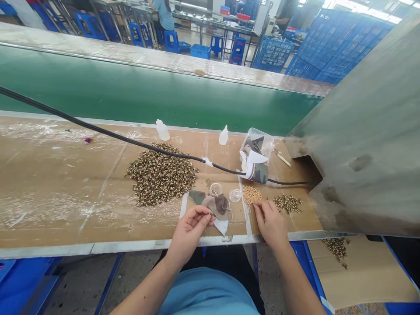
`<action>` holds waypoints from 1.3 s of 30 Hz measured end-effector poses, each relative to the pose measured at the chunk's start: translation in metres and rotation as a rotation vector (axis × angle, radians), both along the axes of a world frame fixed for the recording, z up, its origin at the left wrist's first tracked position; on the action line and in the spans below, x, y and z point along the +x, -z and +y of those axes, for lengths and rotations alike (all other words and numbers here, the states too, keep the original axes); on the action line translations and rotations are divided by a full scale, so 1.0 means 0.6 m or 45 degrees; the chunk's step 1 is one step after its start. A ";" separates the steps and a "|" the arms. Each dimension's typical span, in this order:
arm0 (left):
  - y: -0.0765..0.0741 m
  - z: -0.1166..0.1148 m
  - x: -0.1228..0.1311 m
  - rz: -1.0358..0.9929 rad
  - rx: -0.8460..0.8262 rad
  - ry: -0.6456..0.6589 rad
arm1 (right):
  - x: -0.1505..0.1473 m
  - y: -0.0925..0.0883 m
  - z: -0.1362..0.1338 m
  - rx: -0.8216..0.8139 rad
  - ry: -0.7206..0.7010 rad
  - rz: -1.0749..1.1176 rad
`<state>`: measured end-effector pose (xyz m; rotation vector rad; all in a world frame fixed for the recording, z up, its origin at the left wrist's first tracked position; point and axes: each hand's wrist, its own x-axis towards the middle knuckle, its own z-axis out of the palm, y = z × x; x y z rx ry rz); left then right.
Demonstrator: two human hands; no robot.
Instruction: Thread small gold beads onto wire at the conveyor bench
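Observation:
My left hand (192, 227) is closed in a pinch over the camouflage cloth scrap (223, 205). A small dark-and-gold piece (211, 214) shows at its fingertips, like those in the big pile. My right hand (271, 221) reaches to the near edge of a patch of small tan beads (252, 194). Its thumb and forefinger are drawn together there; anything between them is too small to make out. Two small clear cups, one holding a thin stick (215, 190) and the other a clear lid-like dish (235, 195), stand between the hands.
A large pile of dark-and-gold pieces (164, 175) lies left, a smaller pile (288, 203) right. Two white bottles (162, 130) (223, 135) and a clear tub (257, 142) stand behind. A black cable (157, 148) crosses above the bench; a grey metal panel (367, 148) bounds the right.

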<state>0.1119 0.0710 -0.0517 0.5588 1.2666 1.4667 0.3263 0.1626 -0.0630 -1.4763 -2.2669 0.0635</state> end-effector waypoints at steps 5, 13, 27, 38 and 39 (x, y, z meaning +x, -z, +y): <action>-0.002 0.002 0.002 -0.032 -0.020 0.024 | 0.001 0.001 0.004 -0.020 0.012 0.032; -0.001 0.002 0.002 -0.004 -0.033 0.041 | 0.008 0.001 0.010 -0.074 -0.036 0.109; 0.003 -0.001 0.000 0.003 -0.040 0.053 | 0.025 -0.006 0.012 -0.091 -0.100 0.198; -0.001 0.000 0.000 0.044 -0.066 0.066 | 0.021 -0.013 0.010 -0.126 -0.132 0.146; -0.001 0.000 0.000 0.048 -0.067 0.064 | 0.021 -0.014 0.010 -0.140 -0.142 0.143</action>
